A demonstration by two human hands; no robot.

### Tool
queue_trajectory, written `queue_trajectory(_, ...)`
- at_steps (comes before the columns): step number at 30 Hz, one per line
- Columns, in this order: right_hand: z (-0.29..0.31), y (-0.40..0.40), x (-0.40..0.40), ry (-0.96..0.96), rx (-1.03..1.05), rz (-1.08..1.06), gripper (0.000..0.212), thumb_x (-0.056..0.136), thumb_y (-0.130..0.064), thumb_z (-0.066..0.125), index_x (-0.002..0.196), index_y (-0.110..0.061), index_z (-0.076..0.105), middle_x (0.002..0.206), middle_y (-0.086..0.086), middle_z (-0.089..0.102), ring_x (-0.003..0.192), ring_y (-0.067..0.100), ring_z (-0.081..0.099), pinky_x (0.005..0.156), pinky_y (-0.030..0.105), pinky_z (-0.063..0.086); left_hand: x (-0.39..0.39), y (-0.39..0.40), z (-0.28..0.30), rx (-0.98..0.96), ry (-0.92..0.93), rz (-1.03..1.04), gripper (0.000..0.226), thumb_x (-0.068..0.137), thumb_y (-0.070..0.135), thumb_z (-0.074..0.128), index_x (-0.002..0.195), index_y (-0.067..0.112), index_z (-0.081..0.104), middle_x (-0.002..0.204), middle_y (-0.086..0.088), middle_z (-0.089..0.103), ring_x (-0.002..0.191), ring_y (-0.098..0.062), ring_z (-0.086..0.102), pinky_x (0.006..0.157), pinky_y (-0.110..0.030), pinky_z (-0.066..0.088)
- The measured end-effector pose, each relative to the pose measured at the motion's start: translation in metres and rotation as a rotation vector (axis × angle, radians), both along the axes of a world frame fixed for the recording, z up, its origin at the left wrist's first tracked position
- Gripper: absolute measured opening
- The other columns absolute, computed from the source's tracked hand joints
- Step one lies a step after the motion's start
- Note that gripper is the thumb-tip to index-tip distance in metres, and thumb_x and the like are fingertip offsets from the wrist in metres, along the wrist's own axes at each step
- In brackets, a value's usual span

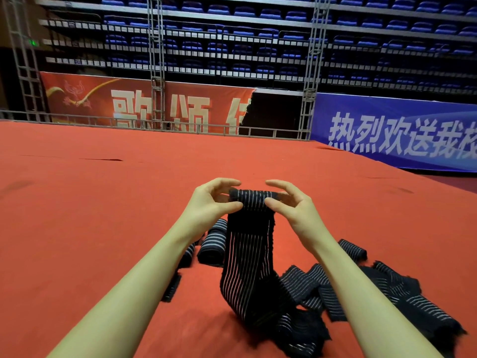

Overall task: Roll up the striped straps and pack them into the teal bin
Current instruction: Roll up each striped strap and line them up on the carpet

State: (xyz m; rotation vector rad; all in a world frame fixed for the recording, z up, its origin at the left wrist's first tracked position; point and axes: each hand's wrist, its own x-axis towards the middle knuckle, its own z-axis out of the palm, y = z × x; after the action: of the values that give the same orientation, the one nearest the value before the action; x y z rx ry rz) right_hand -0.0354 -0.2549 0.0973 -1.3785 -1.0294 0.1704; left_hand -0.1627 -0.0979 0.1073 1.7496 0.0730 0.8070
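Black straps with thin white stripes are lying on an orange-red carpet.

The strap (247, 254) hanging from the hands is showing black with fine pale lines running along its length — the rolled straps (213, 244) beside it are showing wider grey-white bands. The carpet (103, 202) is glowing orange-red. Behind, a red banner (144, 104) is carrying pale characters and a gold swirl, a blue banner (395, 130) is carrying white ones, and the seats (258, 34) are showing deep blue — between grey rails.

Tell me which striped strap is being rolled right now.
The strap held up between both hands, left hand and right hand pinching its top end; the others lie on the red carpet.
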Motion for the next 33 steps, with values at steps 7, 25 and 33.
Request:
queue_trajectory(7, -0.002, 0.0, 0.002, -0.02, 0.027, -0.028, 0.012, 0.088, -0.004, 0.064, 0.097, -0.012, 0.068, 0.091, -0.004, 0.072, 0.086, 0.006, 0.066, 0.076, 0.017, 0.049, 0.0, 0.001, 0.0, 0.17, 0.098, 0.029, 0.025, 0.08, 0.003, 0.073, 0.098, 0.018, 0.066, 0.094, -0.008, 0.07, 0.079, -0.011, 0.065, 0.075, -0.023, 0.054)
queue_trajectory(25, -0.027, 0.021, -0.011, -0.161, 0.003, -0.38, 0.015, 0.082, -0.031, 0.071, 0.075, -0.042, 0.063, 0.087, -0.023, 0.067, 0.105, 0.023, 0.059, 0.098, 0.042, 0.039, 0.005, 0.009, 0.001, 0.081, -0.034, 0.095, 0.018, 0.086, 0.007, 0.067, 0.096, 0.02, 0.061, 0.097, -0.01, 0.067, 0.086, -0.014, 0.062, 0.076, -0.024, 0.053)
queue_trajectory(33, -0.031, 0.025, -0.009, -0.145, -0.005, -0.253, 0.014, 0.081, -0.05, 0.052, 0.082, -0.037, 0.05, 0.067, -0.004, 0.068, 0.075, 0.021, 0.06, 0.09, 0.059, 0.039, 0.012, 0.006, -0.002, 0.168, -0.029, 0.136, 0.016, 0.091, 0.01, 0.061, 0.099, 0.023, 0.054, 0.089, 0.001, 0.062, 0.082, -0.014, 0.059, 0.074, -0.026, 0.051)
